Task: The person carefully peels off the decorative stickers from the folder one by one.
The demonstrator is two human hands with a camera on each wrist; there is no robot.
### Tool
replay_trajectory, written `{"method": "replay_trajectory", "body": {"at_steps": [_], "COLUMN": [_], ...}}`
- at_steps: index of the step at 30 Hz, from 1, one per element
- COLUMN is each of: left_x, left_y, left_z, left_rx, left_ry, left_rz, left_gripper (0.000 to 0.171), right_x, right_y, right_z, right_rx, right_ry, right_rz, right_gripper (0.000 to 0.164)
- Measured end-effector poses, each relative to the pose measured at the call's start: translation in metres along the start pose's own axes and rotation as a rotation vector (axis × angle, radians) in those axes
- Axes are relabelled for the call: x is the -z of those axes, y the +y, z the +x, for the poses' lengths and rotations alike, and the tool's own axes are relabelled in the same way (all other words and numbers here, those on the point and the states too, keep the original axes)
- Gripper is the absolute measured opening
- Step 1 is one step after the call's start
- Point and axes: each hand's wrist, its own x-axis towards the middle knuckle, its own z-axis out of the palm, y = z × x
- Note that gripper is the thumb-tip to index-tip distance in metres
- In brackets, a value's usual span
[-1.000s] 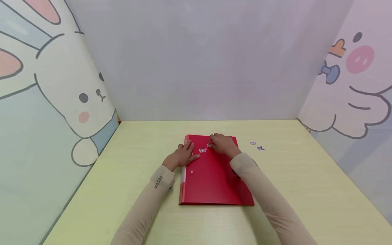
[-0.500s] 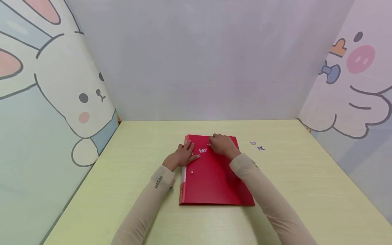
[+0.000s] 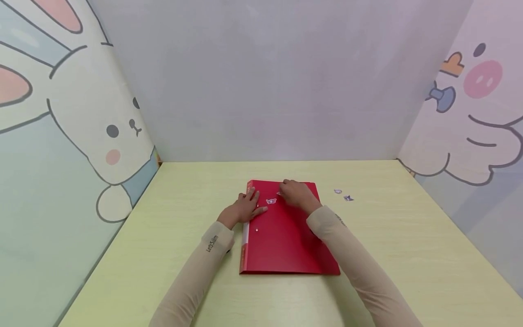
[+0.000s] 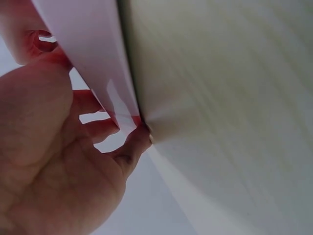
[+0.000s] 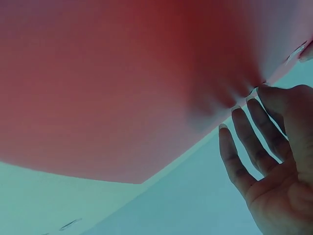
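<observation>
A red ring binder [image 3: 286, 245] lies on the table, its spine to the left. My left hand [image 3: 244, 206] rests on the spine side of its cover with fingers spread; in the left wrist view, fingers of this hand [image 4: 88, 147] lie along the pale spine [image 4: 93, 54]. On the upper cover my right hand [image 3: 297, 193] pinches a small sticker [image 3: 279, 193] between thumb and fingertips, mostly covered by the hand. In the right wrist view the other fingertips [image 5: 236, 108] touch the cover. A cartoon sticker [image 3: 271, 201] lies flat on the cover between the hands.
Two more small stickers, one pale [image 3: 337, 191] and one dark purple [image 3: 348, 198], lie on the light wood table [image 3: 184, 190] right of the binder. Walls with cartoon animals close in the left, back and right sides.
My right hand's fingers have shifted slightly over the small sticker, so less of it shows. The left hand and the binder stay where they were.
</observation>
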Motion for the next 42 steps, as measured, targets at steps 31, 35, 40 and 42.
{"method": "replay_trajectory", "body": {"at_steps": [31, 35, 40, 42], "left_x": [0.001, 0.001, 0.003, 0.003], "left_y": [0.005, 0.005, 0.003, 0.003], "left_z": [-0.002, -0.002, -0.002, -0.003], "left_rx": [0.027, 0.023, 0.012, 0.011], "left_ry": [-0.021, -0.015, -0.019, -0.025], "left_rz": [-0.003, -0.006, -0.003, -0.005], "left_gripper": [0.08, 0.08, 0.079, 0.079], "right_x": [-0.001, -0.001, -0.001, -0.001], "right_y": [0.016, 0.017, 0.022, 0.024], "right_z": [0.001, -0.002, -0.004, -0.006], "right_rx": [-0.099, -0.104, -0.118, -0.123], "right_ry": [-0.034, -0.016, 0.004, 0.011], "right_rz": [0.194, 0.207, 0.223, 0.225], "right_gripper": [0.033, 0.035, 0.032, 0.029]}}
